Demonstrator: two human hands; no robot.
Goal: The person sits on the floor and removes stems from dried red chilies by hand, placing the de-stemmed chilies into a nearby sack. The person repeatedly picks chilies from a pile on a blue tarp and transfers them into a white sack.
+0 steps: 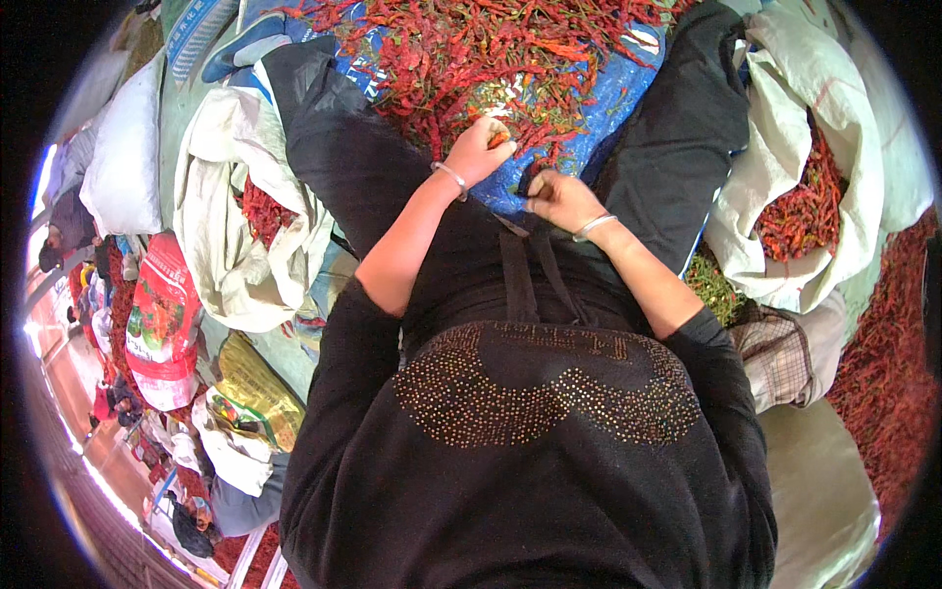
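Observation:
Dried red chili peppers (456, 51) lie in a loose pile on a blue woven plastic sheet (614, 129) between my outstretched legs, mixed with stems and pale seeds. At the pile's near edge my left hand (482, 151) has its fingers closed on an orange-red chili pepper (499, 139). To its right and a little nearer to me, my right hand (559, 200) is bent with thumb and fingertips close together beside a dark patch at the sheet's edge. Whether it holds anything is not clear. Each wrist bears a light bangle.
Open white woven sacks with red chilies stand at my left (228, 272) and right (784, 283). Green stems (710, 287) lie by the right sack. A red printed sack (163, 324) and a full white sack (125, 154) are farther left. Other people sit at the far left.

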